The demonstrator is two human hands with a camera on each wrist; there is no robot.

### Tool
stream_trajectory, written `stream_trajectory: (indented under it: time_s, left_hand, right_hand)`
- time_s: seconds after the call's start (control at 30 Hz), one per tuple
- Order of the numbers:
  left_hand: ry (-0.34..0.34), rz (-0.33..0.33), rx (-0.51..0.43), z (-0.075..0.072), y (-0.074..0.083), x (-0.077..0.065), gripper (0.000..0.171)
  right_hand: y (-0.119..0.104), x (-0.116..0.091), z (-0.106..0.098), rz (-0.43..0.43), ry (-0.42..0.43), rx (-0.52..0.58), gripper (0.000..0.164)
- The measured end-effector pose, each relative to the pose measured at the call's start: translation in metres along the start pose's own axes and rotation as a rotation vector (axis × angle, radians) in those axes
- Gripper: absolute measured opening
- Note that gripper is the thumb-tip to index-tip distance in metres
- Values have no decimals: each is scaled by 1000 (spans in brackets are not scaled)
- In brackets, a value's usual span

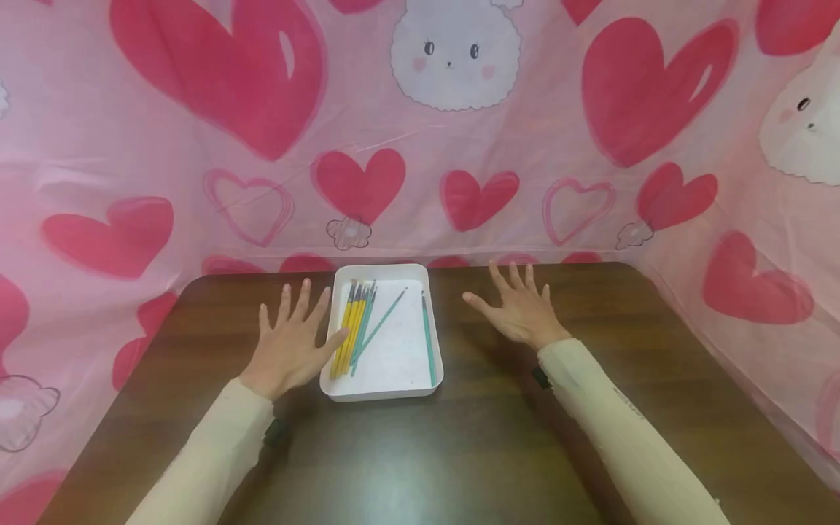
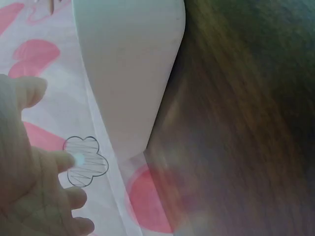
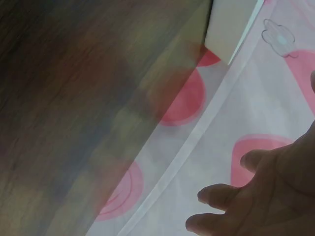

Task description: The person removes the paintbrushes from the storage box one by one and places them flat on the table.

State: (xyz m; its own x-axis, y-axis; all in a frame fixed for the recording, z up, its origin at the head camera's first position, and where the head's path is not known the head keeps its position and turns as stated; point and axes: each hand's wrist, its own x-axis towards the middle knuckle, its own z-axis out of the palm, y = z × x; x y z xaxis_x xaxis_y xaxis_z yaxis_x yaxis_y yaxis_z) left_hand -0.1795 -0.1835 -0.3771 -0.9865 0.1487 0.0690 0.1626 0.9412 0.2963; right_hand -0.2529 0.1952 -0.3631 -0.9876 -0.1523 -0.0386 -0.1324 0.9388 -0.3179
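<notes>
A white rectangular tray [image 1: 394,396] stands on the brown table near its far edge. Along its left side lie several yellow paintbrushes [image 1: 349,335] with several teal ones beside them. One teal paintbrush [image 1: 383,321] slants away from the bunch, and another teal paintbrush [image 1: 429,339] lies by the right wall. My left hand [image 1: 292,346] is at the tray's left side, fingers spread, its thumb overlapping the rim and the yellow handles in the head view. To the right of the tray, apart from it, my right hand [image 1: 521,310] has spread fingers and holds nothing.
A pink cloth printed with hearts [image 1: 361,182] and white animal faces [image 1: 456,55] hangs behind and at both sides of the table [image 1: 394,467]. A dark wrist camera [image 1: 275,432] sits under the left sleeve; another dark wrist camera [image 1: 541,377] is under the right.
</notes>
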Motion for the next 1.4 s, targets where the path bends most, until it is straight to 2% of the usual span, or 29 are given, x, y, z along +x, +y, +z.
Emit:
stream_trajectory:
  time_s: [0.17, 0.33, 0.43, 0.53, 0.67, 0.8, 0.87, 1.17, 1.4]
  left_hand:
    - [-64, -57, -67, 1, -1, 2, 94]
    - [-165, -187, -227, -1, 2, 3, 93]
    - [-194, -244, -323, -2, 4, 4, 86]
    - [-194, -277, -395, 0, 8, 5, 73]
    - [-157, -294, -420, 3, 14, 8, 57]
    - [-132, -316, -431, 4, 19, 10, 52]
    - [-128, -327, -442, 5, 20, 11, 51]
    - [-97, -366, -475, 8, 17, 12, 45]
    - [-123, -354, -492, 9, 18, 11, 49]
  right_hand:
    - [-6, -1, 1, 4, -12, 30, 100]
    - [-13, 0, 1, 16, -39, 56, 98]
    - [-20, 1, 1, 27, -41, 85, 92]
    - [-30, 2, 2, 45, -37, 131, 84]
    - [-45, 5, 5, 60, -19, 203, 66]
    - [-59, 13, 6, 52, -6, 246, 39]
    - [-65, 18, 6, 52, -20, 261, 33]
    - [-92, 39, 9, -33, -89, 328, 37]
    - [-121, 50, 20, 8, -159, 281, 29]
